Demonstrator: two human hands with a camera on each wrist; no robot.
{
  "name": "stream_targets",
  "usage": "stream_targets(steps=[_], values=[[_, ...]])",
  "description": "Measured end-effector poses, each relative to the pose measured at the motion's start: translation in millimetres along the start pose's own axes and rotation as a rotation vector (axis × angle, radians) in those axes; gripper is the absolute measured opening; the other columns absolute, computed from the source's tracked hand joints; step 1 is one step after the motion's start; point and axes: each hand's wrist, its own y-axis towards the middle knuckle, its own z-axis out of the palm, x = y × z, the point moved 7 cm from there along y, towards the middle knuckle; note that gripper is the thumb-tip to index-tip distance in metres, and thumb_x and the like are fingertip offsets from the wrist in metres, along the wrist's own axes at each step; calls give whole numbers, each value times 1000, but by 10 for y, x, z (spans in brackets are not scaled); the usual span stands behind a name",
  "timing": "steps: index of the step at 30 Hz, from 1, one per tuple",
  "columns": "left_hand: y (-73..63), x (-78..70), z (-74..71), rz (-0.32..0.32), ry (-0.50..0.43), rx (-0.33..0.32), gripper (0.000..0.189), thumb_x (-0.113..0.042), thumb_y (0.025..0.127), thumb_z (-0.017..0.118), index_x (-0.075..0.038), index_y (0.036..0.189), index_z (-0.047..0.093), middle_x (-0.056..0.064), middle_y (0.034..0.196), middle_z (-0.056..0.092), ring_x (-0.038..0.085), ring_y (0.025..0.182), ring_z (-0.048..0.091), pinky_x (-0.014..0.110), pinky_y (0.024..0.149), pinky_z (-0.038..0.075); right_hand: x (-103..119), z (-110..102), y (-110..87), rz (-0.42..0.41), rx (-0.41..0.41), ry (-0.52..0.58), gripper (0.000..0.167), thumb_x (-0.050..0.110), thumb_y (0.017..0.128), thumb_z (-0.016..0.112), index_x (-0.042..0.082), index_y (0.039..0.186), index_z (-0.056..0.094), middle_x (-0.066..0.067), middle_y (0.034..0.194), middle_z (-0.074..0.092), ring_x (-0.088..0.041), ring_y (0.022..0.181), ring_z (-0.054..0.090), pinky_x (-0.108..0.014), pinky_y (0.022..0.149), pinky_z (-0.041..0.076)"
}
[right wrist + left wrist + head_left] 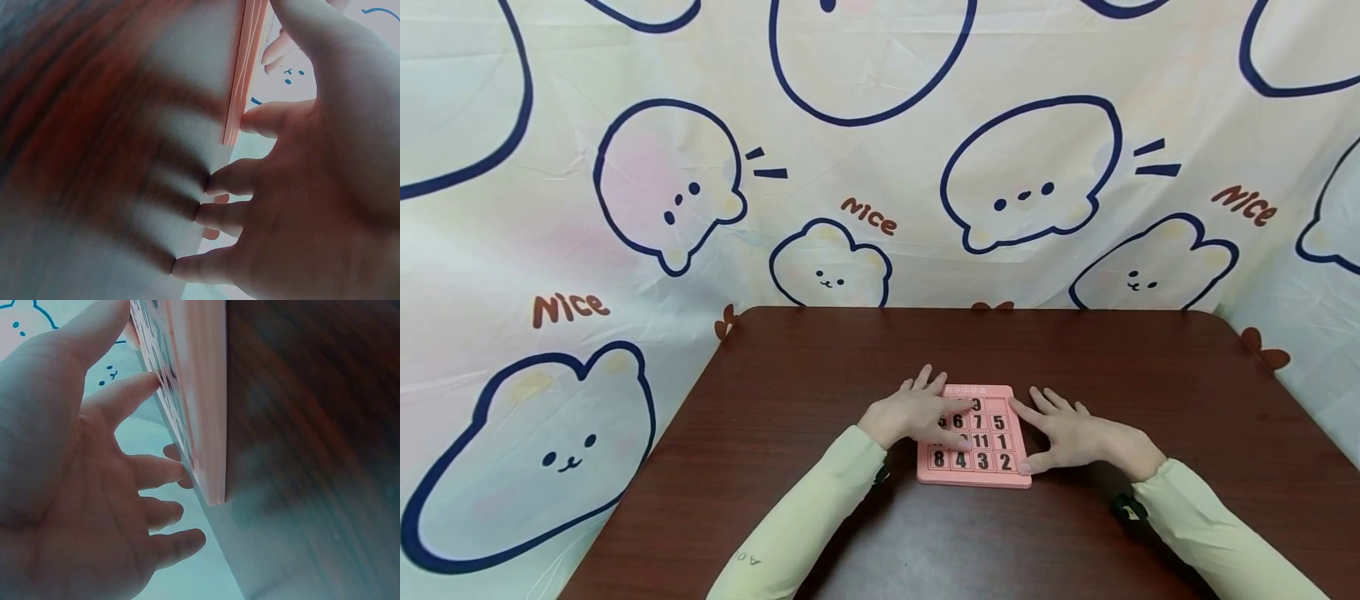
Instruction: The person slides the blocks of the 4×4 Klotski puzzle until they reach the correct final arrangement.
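A pink sliding number puzzle (973, 477) with black numerals on square tiles lies flat on the table. My left hand (910, 414) reaches over its left side, the index finger on the top row near the 3 and the thumb lower down on the tiles, covering some numbers. In the left wrist view the left hand (94, 469) has its other fingers spread beyond the puzzle's edge (209, 425). At the puzzle's right edge, my right hand (1067, 436) touches the frame with index finger and thumb. Its other fingertips (215, 182) rest on the table in the right wrist view.
The dark brown wooden table (760, 417) extends around the puzzle on all sides. Behind it hangs a pale cloth (917, 167) with blue cartoon outlines. A dark wrist strap (1127, 507) shows at the right cuff.
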Motion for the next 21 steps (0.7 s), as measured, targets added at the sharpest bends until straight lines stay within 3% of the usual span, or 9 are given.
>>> stream_targets(steps=[6,14,21], values=[[-15,-147,-25,36,3,-20,75,-69,84,60,-42,150,36,10,167,10,32,154,-3,53,123,14,-17,12,-3,-5,0,-5,108,74,75,65,17,157,24,-31,160,15,-54,146,11,-79,104,15],[-10,-422,22,92,85,-5,71,-71,86,54,-48,149,32,4,167,10,29,155,-3,51,123,16,0,-4,-13,-33,-11,-12,108,73,76,65,15,157,25,-33,158,16,-55,145,12,-81,102,17],[-42,-483,89,102,119,12,71,-75,84,52,-51,148,31,1,167,10,30,155,-2,50,123,17,20,-13,-25,-32,-10,-7,107,73,76,65,15,157,24,-33,159,16,-55,145,13,-80,102,17]])
